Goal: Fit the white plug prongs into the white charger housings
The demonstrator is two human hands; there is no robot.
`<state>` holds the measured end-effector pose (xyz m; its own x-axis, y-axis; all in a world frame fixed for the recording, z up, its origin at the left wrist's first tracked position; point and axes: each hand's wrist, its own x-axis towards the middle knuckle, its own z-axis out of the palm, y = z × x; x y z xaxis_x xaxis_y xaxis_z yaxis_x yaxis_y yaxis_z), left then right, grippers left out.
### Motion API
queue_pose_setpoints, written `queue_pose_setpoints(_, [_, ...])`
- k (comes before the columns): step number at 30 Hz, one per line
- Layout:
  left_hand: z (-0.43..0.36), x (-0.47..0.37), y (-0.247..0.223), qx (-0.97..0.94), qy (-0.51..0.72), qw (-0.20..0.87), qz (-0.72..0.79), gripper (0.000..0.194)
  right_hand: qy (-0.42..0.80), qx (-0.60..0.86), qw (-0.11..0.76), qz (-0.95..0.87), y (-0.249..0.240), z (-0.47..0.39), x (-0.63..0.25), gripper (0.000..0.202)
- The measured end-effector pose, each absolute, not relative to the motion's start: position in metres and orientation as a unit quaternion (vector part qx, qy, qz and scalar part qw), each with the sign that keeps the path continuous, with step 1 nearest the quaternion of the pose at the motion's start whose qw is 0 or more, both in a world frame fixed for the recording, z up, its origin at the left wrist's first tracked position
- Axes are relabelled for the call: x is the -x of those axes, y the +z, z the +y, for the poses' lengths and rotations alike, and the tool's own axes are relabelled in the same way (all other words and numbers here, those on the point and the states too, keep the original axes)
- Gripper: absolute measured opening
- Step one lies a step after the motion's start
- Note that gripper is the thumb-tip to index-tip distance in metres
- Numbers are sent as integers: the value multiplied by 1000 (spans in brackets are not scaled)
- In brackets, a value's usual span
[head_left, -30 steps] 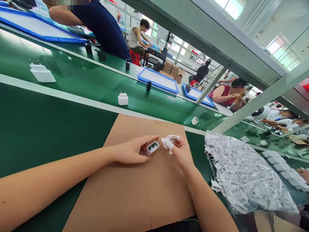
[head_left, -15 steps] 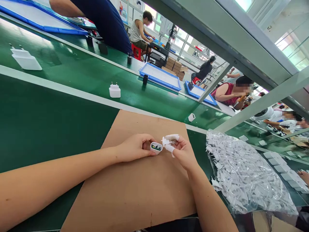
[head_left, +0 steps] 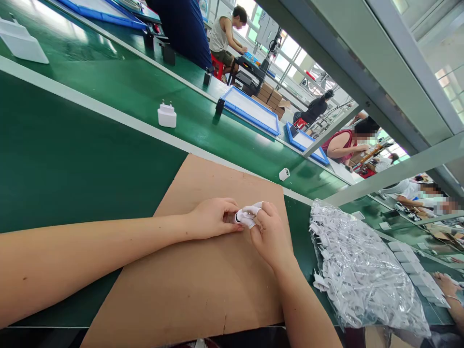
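Above cardboard (head_left: 195,285), left hand (head_left: 213,218) curled, right hand (head_left: 271,235) pinching

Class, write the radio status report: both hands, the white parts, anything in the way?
Left hand gripping white housing. Right hand at its open end, pinching white plug piece, mostly hidden. No obstruction seen; clear bag apart, off right.

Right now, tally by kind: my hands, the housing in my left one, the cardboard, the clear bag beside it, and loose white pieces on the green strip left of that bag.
Hands, left hand and right hand: 2
Housing: 1
Cardboard: 1
Clear bag: 1
White pieces, left piece, middle piece, right piece: 3
Total: 8
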<state>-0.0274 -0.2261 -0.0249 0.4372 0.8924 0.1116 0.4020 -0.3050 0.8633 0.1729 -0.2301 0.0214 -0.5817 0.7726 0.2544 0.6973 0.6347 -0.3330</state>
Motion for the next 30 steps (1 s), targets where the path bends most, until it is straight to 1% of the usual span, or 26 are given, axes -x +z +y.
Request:
queue_pose_setpoints(7, [-226,27,-21,-743,302,399,445,34,54,366,243,-897,21,-230,-175,26])
queue_pose_setpoints(13, [-226,27,-21,-746,297,404,438,31,75,377,200,-901,23,-231,-172,27])
queue_pose_setpoints(18, [-225,26,-22,-744,298,407,438,31,62,367,188,-909,24,-224,-171,25])
queue_pose_setpoints(22, [-225,26,-20,-746,293,403,442,31,81,356,176,-914,29,-218,-170,25])
queue_pose_setpoints(27, [-225,27,-18,-756,279,392,444,29,36,334,159,-928,33,-219,-168,25])
queue_pose_setpoints(30, [-225,27,-16,-752,277,393,452,30,47,346,157,-924,31,-218,-168,24])
